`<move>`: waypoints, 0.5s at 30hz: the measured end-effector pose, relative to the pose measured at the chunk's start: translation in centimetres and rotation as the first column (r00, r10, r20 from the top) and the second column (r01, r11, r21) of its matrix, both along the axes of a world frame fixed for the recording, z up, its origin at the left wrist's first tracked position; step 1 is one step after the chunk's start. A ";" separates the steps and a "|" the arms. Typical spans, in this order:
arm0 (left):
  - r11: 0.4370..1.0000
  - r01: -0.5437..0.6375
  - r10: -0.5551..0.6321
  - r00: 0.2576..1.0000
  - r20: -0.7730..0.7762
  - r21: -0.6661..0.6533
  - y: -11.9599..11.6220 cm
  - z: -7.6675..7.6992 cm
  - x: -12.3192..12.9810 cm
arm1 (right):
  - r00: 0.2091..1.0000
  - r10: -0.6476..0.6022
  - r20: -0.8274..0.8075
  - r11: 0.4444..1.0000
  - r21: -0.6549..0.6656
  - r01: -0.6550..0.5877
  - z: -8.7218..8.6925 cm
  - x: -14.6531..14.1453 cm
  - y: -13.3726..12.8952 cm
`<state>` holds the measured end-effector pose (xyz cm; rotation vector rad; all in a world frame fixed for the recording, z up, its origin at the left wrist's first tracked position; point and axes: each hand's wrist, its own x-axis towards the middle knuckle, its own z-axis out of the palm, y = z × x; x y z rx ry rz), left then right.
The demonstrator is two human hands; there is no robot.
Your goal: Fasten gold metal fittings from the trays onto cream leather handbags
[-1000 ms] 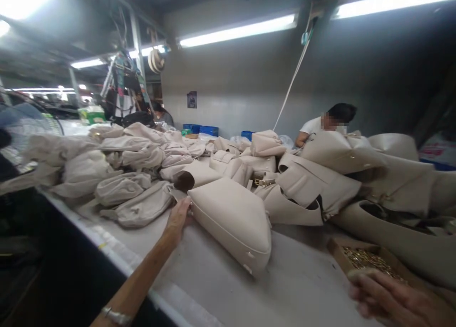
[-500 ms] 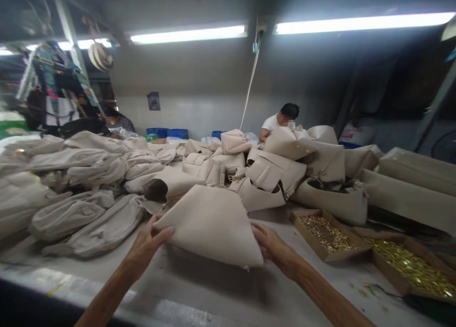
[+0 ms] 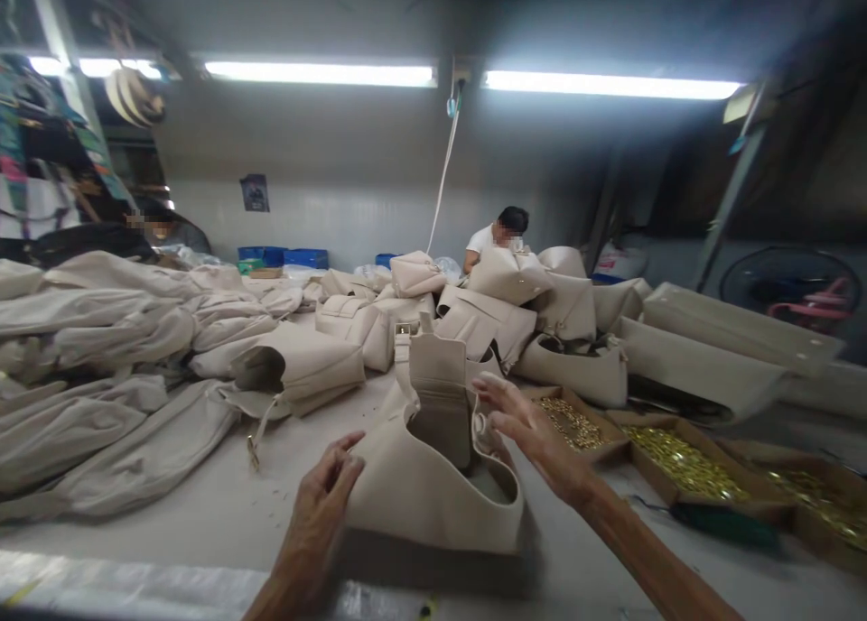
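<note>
A beige handbag [image 3: 433,504] stands on the table in front of me, its open top tilted toward me. Its flap [image 3: 439,364] is up at the back, and a strap with a gold buckle [image 3: 402,332] rises beside it. At the bag's left edge is my left hand [image 3: 325,490], its thumb and fingers curled closed against the side. My right hand [image 3: 532,427] is open, fingers apart, beside the right rim and a short strap piece [image 3: 482,431]; whether the fingertips touch it is unclear.
Soft beige bag pieces [image 3: 122,332] heap up at the left. Another bag [image 3: 318,368] lies ahead, with more bags [image 3: 569,368] piled behind. Cardboard boxes of gold hardware [image 3: 684,463] stand at the right. A person [image 3: 484,242] works across the table; another sits far left.
The bag has been turned from its smooth closed side to show its opening and raised flap. My right hand has let go and spread its fingers; my view has swung right.
</note>
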<state>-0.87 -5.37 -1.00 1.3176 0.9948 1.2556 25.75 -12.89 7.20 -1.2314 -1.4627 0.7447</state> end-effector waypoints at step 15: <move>0.857 0.264 0.005 0.855 -0.519 0.443 0.0 3.5 5.6 | 0.776 -0.391 0.494 0.919 0.260 0.298 -3.5 -5.6 -6.7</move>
